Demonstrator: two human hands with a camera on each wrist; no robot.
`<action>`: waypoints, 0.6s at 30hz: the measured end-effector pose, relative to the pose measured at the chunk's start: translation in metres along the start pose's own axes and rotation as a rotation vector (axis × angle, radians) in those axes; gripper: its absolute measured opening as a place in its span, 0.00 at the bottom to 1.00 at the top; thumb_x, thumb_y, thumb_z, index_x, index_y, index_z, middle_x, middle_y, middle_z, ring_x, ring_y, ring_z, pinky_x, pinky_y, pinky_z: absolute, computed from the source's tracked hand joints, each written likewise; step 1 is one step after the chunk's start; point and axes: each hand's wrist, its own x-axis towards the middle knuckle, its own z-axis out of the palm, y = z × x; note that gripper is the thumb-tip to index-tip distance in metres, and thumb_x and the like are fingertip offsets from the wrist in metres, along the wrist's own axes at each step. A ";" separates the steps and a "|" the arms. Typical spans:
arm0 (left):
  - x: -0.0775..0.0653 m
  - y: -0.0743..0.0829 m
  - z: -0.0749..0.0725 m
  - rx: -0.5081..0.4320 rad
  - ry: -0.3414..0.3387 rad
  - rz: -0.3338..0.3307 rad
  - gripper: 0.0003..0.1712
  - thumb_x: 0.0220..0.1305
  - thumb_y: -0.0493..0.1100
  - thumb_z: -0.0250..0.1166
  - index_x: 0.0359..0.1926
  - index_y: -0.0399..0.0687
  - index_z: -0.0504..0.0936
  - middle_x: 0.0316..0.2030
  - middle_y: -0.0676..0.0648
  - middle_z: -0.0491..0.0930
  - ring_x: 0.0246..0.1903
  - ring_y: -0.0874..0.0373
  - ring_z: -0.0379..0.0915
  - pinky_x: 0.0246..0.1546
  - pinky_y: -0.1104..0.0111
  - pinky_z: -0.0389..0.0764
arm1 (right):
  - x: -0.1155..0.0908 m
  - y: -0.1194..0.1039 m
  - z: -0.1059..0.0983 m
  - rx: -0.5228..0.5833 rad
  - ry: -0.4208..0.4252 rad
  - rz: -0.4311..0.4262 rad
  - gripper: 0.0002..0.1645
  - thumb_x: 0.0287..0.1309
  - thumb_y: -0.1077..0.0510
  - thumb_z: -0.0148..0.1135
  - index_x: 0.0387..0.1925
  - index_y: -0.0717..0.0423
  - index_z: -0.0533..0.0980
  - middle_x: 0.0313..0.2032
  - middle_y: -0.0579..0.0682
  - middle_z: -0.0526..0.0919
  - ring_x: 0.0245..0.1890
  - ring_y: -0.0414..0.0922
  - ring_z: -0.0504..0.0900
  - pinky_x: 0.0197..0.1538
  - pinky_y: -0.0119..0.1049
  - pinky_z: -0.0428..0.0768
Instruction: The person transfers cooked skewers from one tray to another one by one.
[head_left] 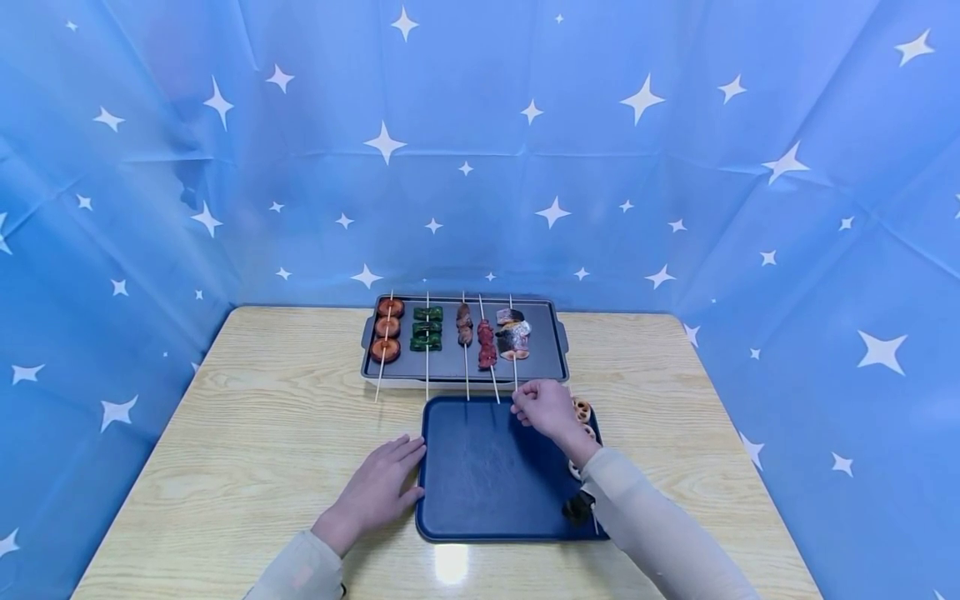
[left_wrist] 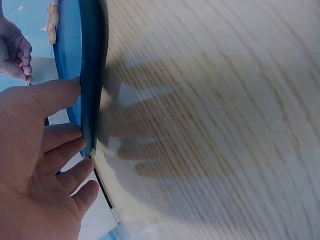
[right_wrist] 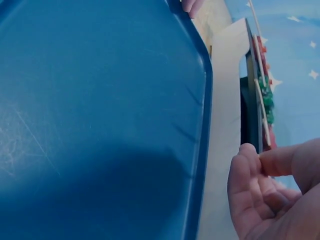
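Observation:
In the head view my right hand point(head_left: 546, 408) pinches the lower stick end of the fish skewer point(head_left: 513, 340), whose silvery, dark-skinned pieces lie on the grill pan point(head_left: 442, 367). Thumb and index finger meet at that stick in the right wrist view. My left hand point(head_left: 378, 492) touches the left rim of the blue tray point(head_left: 487, 475) with its fingers loosely extended. On the pan, to the left of the fish, lie a red meat skewer point(head_left: 487, 345), a brown meat skewer point(head_left: 465, 325), a green vegetable skewer point(head_left: 427, 329) and a mushroom skewer point(head_left: 387, 327).
Lotus root slices point(head_left: 582, 409) lie along the tray's right side, partly hidden by my right arm. A dark food piece point(head_left: 577, 507) sits at the tray's lower right. A wooden table point(head_left: 262, 400) carries everything, with a starry blue curtain point(head_left: 465, 208) behind.

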 end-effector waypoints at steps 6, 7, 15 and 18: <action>0.000 0.000 0.000 0.001 -0.010 -0.005 0.36 0.60 0.54 0.67 0.64 0.39 0.73 0.67 0.44 0.71 0.68 0.46 0.64 0.70 0.52 0.66 | -0.001 0.000 -0.001 0.001 0.001 0.005 0.12 0.66 0.61 0.56 0.40 0.66 0.81 0.28 0.54 0.87 0.24 0.39 0.82 0.32 0.34 0.87; 0.000 0.000 0.000 -0.001 -0.009 -0.004 0.36 0.60 0.54 0.67 0.64 0.39 0.73 0.67 0.44 0.71 0.68 0.46 0.64 0.70 0.52 0.66 | -0.001 0.000 -0.001 0.001 -0.001 0.005 0.12 0.66 0.61 0.55 0.40 0.66 0.81 0.29 0.54 0.87 0.24 0.39 0.82 0.32 0.34 0.87; 0.000 -0.001 0.000 -0.005 0.006 0.004 0.36 0.60 0.53 0.68 0.64 0.39 0.73 0.66 0.44 0.72 0.68 0.45 0.65 0.70 0.52 0.66 | -0.003 -0.001 -0.004 -0.018 -0.001 0.010 0.12 0.67 0.59 0.56 0.40 0.65 0.81 0.28 0.52 0.86 0.25 0.40 0.82 0.34 0.36 0.87; 0.000 0.000 0.000 -0.009 0.002 0.000 0.36 0.60 0.53 0.68 0.64 0.39 0.73 0.66 0.44 0.72 0.68 0.45 0.65 0.70 0.52 0.66 | -0.003 -0.001 -0.006 -0.033 -0.007 0.015 0.12 0.67 0.59 0.55 0.39 0.64 0.81 0.28 0.52 0.86 0.26 0.40 0.82 0.34 0.35 0.87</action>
